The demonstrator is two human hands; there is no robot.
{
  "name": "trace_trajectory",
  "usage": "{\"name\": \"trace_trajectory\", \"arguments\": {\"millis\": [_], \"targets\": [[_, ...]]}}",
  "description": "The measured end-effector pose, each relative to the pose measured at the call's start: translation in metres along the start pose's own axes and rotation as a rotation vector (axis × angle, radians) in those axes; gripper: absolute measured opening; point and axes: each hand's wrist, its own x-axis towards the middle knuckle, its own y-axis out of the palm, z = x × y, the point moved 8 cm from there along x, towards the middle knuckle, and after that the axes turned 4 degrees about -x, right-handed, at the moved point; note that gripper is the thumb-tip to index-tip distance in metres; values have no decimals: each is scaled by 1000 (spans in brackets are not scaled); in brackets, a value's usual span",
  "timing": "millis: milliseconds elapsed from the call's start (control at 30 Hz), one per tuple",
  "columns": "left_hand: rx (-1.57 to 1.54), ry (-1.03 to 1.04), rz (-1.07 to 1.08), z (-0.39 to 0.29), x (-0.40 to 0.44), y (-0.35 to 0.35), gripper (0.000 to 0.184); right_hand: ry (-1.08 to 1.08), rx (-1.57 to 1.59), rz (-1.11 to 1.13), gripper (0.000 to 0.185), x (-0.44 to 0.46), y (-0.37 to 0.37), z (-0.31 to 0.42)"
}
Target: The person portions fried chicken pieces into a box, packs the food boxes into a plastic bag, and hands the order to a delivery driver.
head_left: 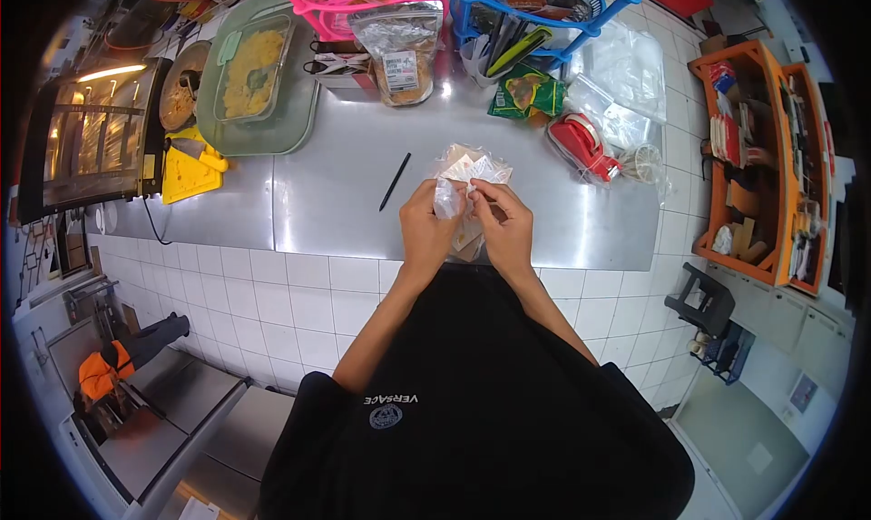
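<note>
My left hand [426, 225] and my right hand [506, 231] meet close together near the front edge of the steel table. Both pinch a thin clear plastic bag [445, 200], part of which sticks up over my left fingers. Beneath and beyond the fingers lies a pile of pale, flat, card-like pieces [474, 161] with crinkled plastic; my hands cover much of it, so I cannot tell exactly what it is. A black pen [396, 181] rests to the left of my left hand.
Along the back stand a pink basket [363, 16], a blue basket [581, 32], a green packet [526, 93] and a zip pouch [399, 62]. A red tape dispenser [581, 148] sits at right. Left are a green tray [304, 125] and a yellow board [186, 180]. Another person [104, 370] is at lower left.
</note>
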Motion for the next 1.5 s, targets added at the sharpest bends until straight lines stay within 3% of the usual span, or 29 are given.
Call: {"name": "trace_trajectory", "arguments": {"millis": [433, 533, 633, 700, 733, 933, 1000, 1233, 1300, 1433, 1500], "targets": [[13, 29, 34, -2, 1, 0, 15, 14, -123, 117, 20, 4, 3, -1], [-4, 56, 60, -1, 2, 0, 14, 124, 35, 70, 17, 8, -1, -9], [-1, 88, 133, 0, 6, -1, 13, 135, -79, 191, 14, 13, -4, -9], [9, 137, 192, -3, 7, 1, 13, -59, -246, 206, 14, 14, -5, 5], [7, 137, 195, -2, 7, 1, 13, -59, -247, 203, 14, 15, -5, 5], [48, 216, 294, -12, 3, 2, 14, 198, -184, 136, 13, 23, -16, -16], [56, 240, 337, -14, -4, 4, 17, 23, -492, 76, 8, 27, -13, -5], [65, 274, 448, -11, -7, -1, 32, -217, -605, -64, 9, 46, -5, 20], [41, 284, 426, -6, -5, -4, 33, 415, 1, 214, 6, 33, 5, -5], [-16, 288, 457, -1, -7, -10, 36, 416, 360, 431, 8, 30, 12, -1], [-16, 266, 505, -2, -12, -9, 38, 102, -362, 511, 9, 55, -5, -10]]}}
